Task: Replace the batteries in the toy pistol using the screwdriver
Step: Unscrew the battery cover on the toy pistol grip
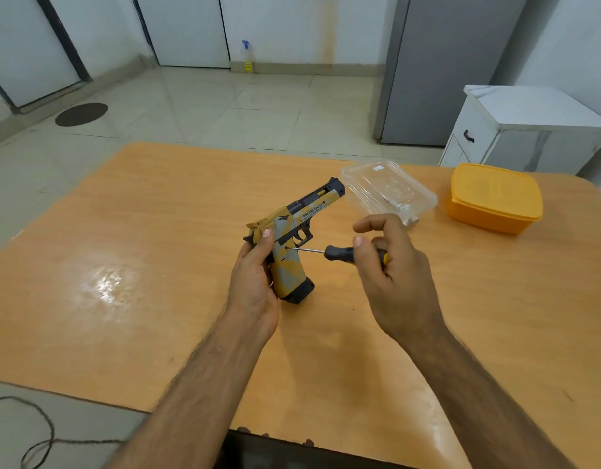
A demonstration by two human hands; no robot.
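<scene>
A yellow, grey and black toy pistol (pixel 292 238) is held above the wooden table (pixel 123 265), barrel pointing up and to the right. My left hand (pixel 255 282) grips its handle from behind, thumb on the rear of the slide. My right hand (pixel 390 265) holds a screwdriver (pixel 339 253) with a black and yellow handle. Its thin shaft runs left and the tip sits in a screw hole on the side of the grip. A black magazine base sticks out under the handle.
A clear plastic container (pixel 387 191) holding small metal parts lies behind the pistol. An orange lidded box (pixel 495 198) stands at the right back of the table. A white cabinet (pixel 529 130) and grey fridge (pixel 444 69) stand beyond. A cable (pixel 38 431) lies on the floor at left.
</scene>
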